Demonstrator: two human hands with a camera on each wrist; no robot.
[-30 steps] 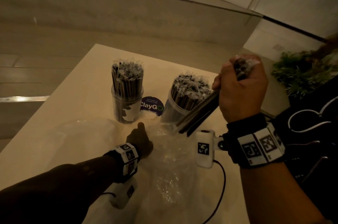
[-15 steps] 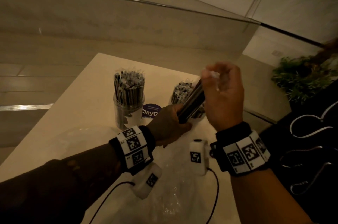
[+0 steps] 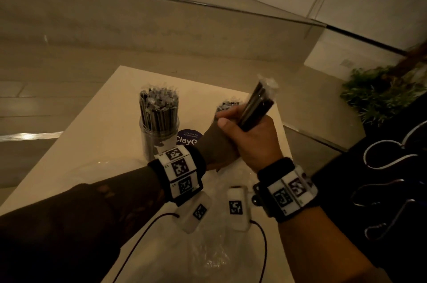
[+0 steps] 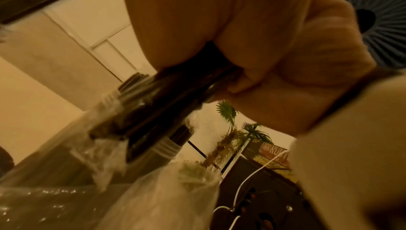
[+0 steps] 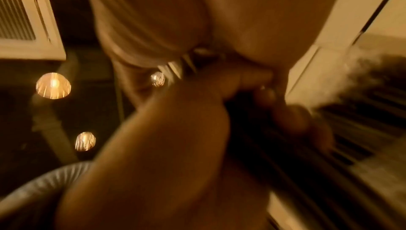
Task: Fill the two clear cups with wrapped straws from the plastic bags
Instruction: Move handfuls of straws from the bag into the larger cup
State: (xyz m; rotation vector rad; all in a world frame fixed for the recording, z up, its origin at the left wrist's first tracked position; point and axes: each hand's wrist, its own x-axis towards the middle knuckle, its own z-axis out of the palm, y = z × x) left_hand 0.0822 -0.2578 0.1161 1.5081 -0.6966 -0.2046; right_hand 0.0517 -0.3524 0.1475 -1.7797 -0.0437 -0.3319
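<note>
Two clear cups stand on the pale table (image 3: 97, 135). The left cup (image 3: 159, 130) is packed with upright wrapped dark straws. The right cup (image 3: 227, 105) is mostly hidden behind my hands; only its straw tops show. My right hand (image 3: 245, 125) grips a bundle of wrapped straws (image 3: 258, 102), tilted with its top up and to the right. Just under it, my left hand (image 3: 216, 144) curls round the bundle's lower part. In the left wrist view its fingers (image 4: 285, 63) wrap the dark straws (image 4: 186, 93) above the right cup (image 4: 160, 148). The right wrist view is blurred.
Crumpled clear plastic bags lie on the table in front of the cups (image 3: 208, 250) and to the left (image 3: 106, 167). A round purple ClayGo sticker (image 3: 187, 139) sits between the cups. A green plant (image 3: 374, 95) stands off the table's right edge.
My left hand rose from the bag on the table and took the bundle's lower end. My right hand slid down the bundle, which swung upright over the right cup.
</note>
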